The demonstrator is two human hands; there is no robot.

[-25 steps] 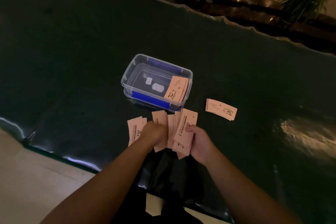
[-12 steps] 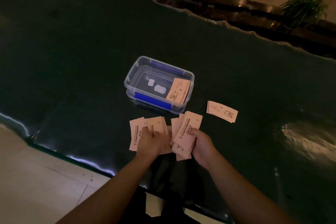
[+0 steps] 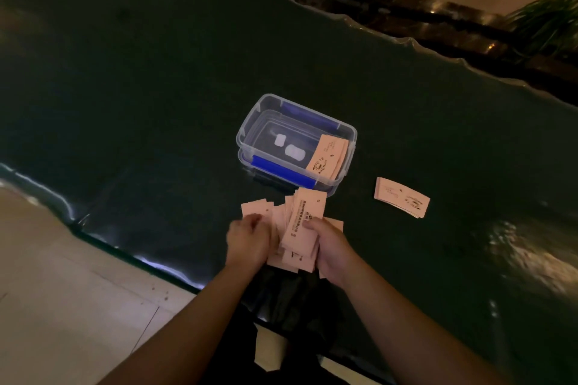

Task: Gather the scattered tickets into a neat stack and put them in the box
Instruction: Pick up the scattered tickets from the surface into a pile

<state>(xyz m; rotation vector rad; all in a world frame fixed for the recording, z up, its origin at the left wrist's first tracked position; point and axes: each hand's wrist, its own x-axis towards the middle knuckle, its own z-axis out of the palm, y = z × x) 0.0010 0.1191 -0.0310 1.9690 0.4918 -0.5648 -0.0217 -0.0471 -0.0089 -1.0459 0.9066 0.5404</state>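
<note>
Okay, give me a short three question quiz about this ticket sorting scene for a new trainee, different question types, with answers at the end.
1. True or false: the clear box already holds some tickets.
2. Multiple choice: the separate small stack lies A) inside the box, B) on the table right of the box, C) on the floor.
3. Fill in: the fanned bundle is gripped by the ____ hand, while the left hand gathers loose tickets.

Key: 1 true; 2 B; 3 right.
</note>
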